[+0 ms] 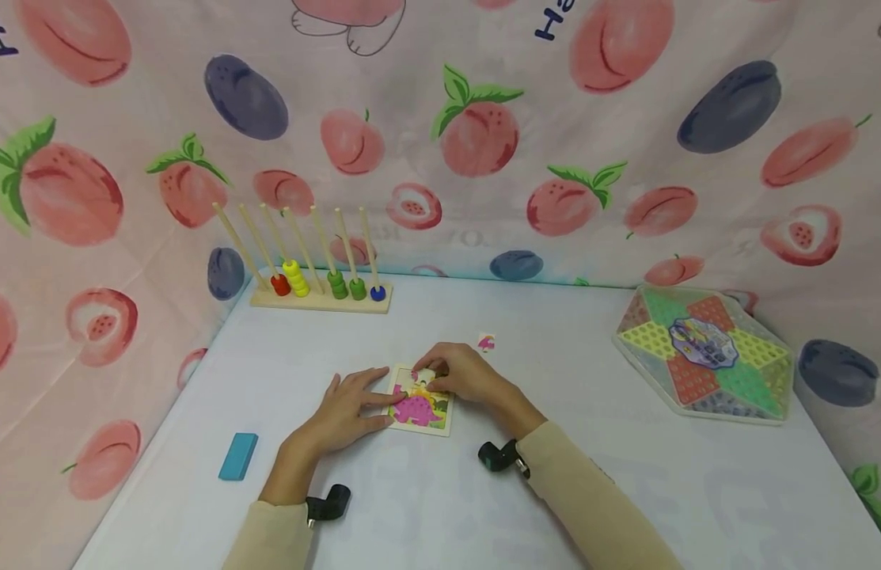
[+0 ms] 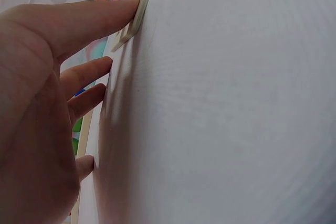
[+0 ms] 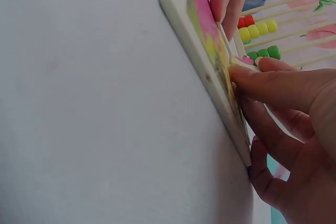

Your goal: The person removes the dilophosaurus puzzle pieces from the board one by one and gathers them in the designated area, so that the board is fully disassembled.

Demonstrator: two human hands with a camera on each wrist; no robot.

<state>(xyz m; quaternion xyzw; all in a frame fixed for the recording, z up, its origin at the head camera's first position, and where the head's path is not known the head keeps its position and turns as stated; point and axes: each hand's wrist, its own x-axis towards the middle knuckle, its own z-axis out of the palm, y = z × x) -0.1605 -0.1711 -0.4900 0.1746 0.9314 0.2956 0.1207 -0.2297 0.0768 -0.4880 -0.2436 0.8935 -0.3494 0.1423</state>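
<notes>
On white table [image 1: 412, 507] before fruit-print cloth [image 1: 468, 214], touching flat puzzle [image 1: 416, 412] near middle with spread left hand [image 1: 343, 413]; pinching piece [image 1: 422, 378] at puzzle's top with right hand [image 1: 470, 375]. Just beyond, loose piece [image 1: 486, 342]; farther back, at left, bead rack [image 1: 319, 302].

Toward the back left of the white table [image 1: 568, 499] stands a wooden bead rack [image 1: 322, 304], its upright pegs [image 1: 370, 245] carrying, from left to right, red beads [image 1: 280, 285], yellow beads [image 1: 296, 279], green beads [image 1: 337, 285] on two neighbouring pegs, and blue [image 1: 377, 294], while a flat blue block [image 1: 238, 457] lies nearer the left edge. At the right sits a box [image 1: 704, 352] patterned in red, green and yellow, its contents too blurred to name. Behind everything hangs a pale pink cloth [image 1: 468, 214] printed with peaches and dark blue fruit.
</notes>
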